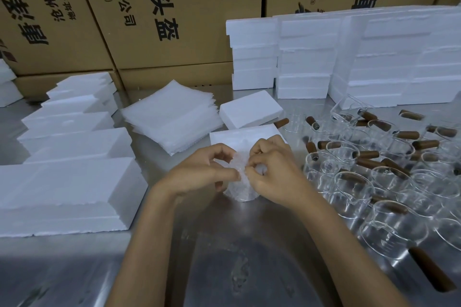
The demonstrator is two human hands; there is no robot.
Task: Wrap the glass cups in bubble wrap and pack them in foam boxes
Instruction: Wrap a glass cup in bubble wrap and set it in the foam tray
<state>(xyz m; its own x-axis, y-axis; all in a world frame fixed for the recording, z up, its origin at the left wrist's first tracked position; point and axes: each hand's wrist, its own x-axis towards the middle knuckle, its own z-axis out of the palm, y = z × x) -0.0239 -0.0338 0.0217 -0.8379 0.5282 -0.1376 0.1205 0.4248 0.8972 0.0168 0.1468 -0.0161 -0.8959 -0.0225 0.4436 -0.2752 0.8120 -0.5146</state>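
Bubble-wrapped glass cup [237, 182] stands on the tabletop [237, 257] between my left hand [199, 172] and right hand [272, 174], both pinching its loose top edges, which I should tuck snugly.

both hands pinch a bubble wrap bundle [237, 182], a clear, crinkled, pimpled plastic film. under the grip the table [237, 257] is brushed metal, dull grey with a soft sheen. to the right of the grip the glass cups [349, 182] are clear glossy glass with matt brown, wood-like handles. just behind the grip the foam box [244, 136] is matt white foam with a grainy look. further back the stack of wrap sheets [172, 117] is milky, translucent plastic, and the cartons [187, 7] are matt brown cardboard.
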